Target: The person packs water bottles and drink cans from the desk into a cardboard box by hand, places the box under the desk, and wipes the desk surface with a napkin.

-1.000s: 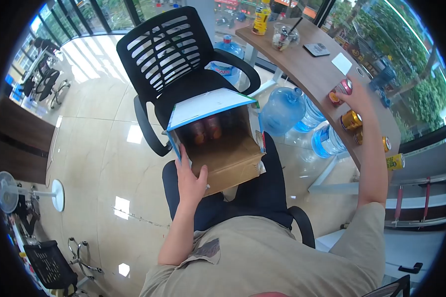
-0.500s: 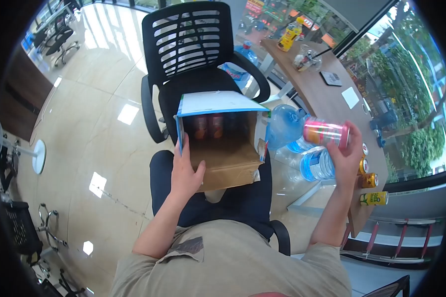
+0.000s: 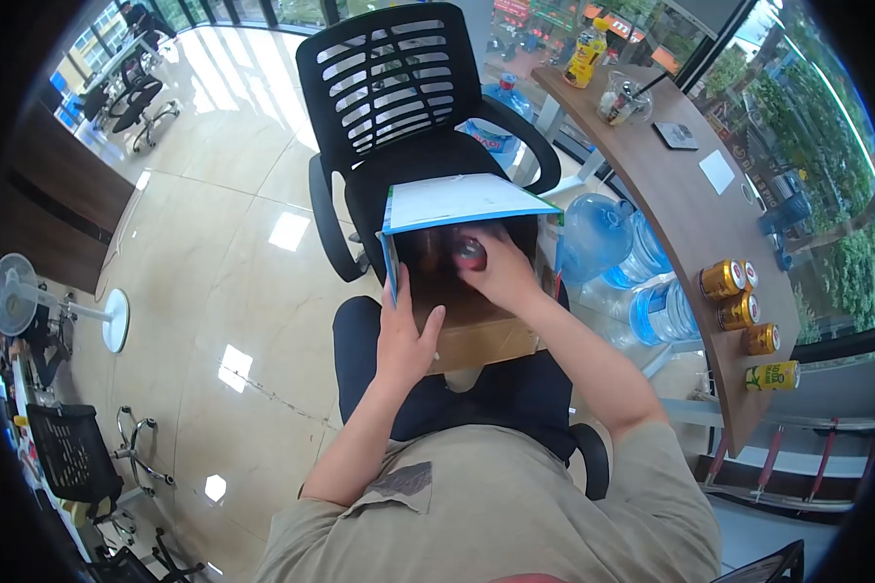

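Note:
A cardboard box [image 3: 481, 345] with a white, blue-edged top rests on my lap, its open side facing me. My left hand [image 3: 405, 335] holds the box's left wall, fingers along the flap and thumb apart on the near side. My right hand [image 3: 506, 277] reaches inside the box, with its fingers closed around a pink drink can [image 3: 470, 255] whose round end faces me. Other cans in the dark interior show only faintly behind it.
A black office chair [image 3: 399, 97] faces me behind the box. Large water bottles [image 3: 593, 233] stand on the floor at right. Several gold cans [image 3: 739, 311] and a yellow-green can [image 3: 772, 376] are on the wooden table [image 3: 642, 185], with a cup and a yellow bottle farther along.
My right hand has moved left from beside the table into the box, carrying the pink can. My left hand stays on the box. The view has shifted slightly to the left.

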The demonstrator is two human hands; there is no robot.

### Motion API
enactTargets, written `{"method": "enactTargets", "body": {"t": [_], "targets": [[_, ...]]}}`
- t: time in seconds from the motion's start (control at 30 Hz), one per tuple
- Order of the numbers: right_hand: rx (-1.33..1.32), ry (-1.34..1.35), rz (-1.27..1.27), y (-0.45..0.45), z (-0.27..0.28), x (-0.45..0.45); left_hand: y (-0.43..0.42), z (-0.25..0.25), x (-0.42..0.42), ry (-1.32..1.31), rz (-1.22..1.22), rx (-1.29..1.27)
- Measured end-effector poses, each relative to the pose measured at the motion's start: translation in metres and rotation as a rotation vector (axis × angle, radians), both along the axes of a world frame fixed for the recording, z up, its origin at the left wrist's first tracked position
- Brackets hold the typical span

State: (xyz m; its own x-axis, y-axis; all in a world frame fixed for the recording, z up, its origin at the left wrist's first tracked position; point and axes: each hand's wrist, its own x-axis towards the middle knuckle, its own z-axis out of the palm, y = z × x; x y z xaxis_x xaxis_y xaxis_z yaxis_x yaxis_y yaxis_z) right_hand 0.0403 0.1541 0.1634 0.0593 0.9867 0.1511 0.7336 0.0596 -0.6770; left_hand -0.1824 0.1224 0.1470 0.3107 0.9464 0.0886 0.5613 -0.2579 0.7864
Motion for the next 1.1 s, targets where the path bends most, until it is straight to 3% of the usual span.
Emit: {"method": "enactTargets", "body": {"t": [0.17, 0.23, 0.37, 0.47, 0.53, 0.63, 0.73, 0.87, 0.93, 1.1], "targets": [[-0.151, -0.114, -0.211, 0.056, -0.038, 0.028, -0.001, -0.002, 0.0, 0.017, 0.002, -0.027], [-0.47, 0.164, -0.248, 0.067, -0.035, 0.034, -0.002, 0.001, 0.001, 0.028, -0.01, -0.023], [-0.34, 0.065, -0.325, 0.094, -0.106, 0.045, -0.003, -0.001, 0.001, 0.011, -0.01, -0.049], [-0.274, 0.05, -0.31, 0.109, -0.123, 0.049, -0.004, -0.002, -0.004, 0.007, -0.046, -0.04], [-0.195, -0.105, -0.235, 0.107, -0.106, 0.047, -0.005, -0.005, -0.006, -0.01, -0.055, -0.023], [-0.242, -0.005, -0.25, 0.109, -0.101, 0.041, -0.007, -0.001, -0.003, -0.035, -0.044, -0.038], [-0.336, -0.094, -0.196, 0.1, -0.099, 0.033, -0.008, -0.003, -0.001, -0.035, -0.022, -0.048], [-0.29, 0.075, -0.201, 0.085, -0.099, 0.022, -0.006, -0.013, -0.003, -0.043, -0.023, -0.019], [-0.127, -0.151, -0.055, 0.083, -0.103, 0.018, -0.006, -0.008, -0.001, -0.035, -0.031, -0.043], [-0.242, -0.193, 0.043, 0.041, -0.088, 0.003, -0.009, -0.011, 0.001, -0.031, -0.032, -0.036]]}}
